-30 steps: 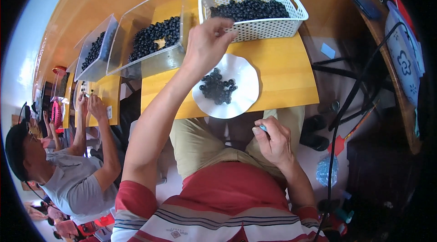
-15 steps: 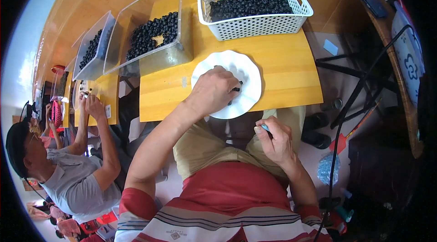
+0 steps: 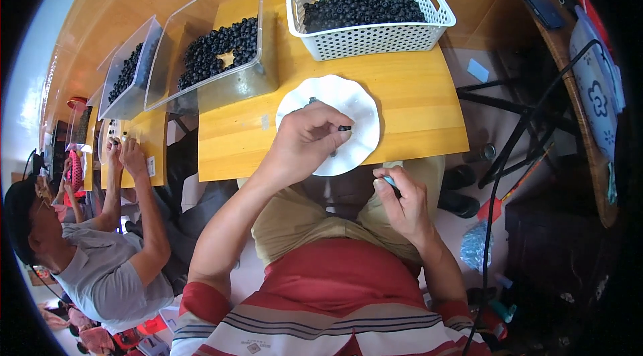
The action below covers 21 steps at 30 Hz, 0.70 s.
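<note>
Over the white plate with a wavy rim (image 3: 364, 109), my left hand (image 3: 309, 138) pinches a small black bead-like piece (image 3: 344, 128) between thumb and fingers. A few more dark pieces lie on the plate, partly covered by that hand. Off the table's near edge, above my lap, my right hand (image 3: 404, 200) is closed around a small light-blue object (image 3: 390, 183). Only its tip shows, so its kind is unclear.
Behind the plate stands a white perforated basket (image 3: 375, 44) of small black round pieces. Clear plastic bins (image 3: 261, 78) with similar pieces are on the left. A co-worker (image 3: 110, 275) sits left at another table. A black cable (image 3: 492, 222) hangs at right.
My left hand has lifted and turned slightly from the plate, now showing the black piece in its pinch. My right hand stays nearly still. The view has shifted a little.
</note>
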Each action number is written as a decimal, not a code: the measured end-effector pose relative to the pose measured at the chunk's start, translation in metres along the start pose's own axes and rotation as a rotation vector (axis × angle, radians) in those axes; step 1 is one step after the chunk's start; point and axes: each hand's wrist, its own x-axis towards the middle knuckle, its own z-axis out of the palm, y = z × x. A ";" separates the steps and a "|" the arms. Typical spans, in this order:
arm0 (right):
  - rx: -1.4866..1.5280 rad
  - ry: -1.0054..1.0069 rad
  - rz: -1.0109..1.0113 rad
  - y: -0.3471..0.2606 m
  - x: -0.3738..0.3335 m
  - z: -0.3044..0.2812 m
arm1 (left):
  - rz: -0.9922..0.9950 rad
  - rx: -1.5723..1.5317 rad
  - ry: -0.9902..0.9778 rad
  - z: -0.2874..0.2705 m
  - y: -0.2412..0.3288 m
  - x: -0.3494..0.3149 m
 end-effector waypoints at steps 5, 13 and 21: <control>-0.019 -0.005 -0.071 -0.002 0.009 0.005 | -0.160 -0.593 0.049 -0.003 -0.013 -0.020; -0.049 -0.031 -0.129 -0.014 0.017 0.014 | -0.307 -1.131 0.130 0.009 -0.022 -0.051; -0.044 -0.006 -0.309 -0.024 0.032 0.021 | -0.358 -1.241 0.131 0.017 -0.023 -0.061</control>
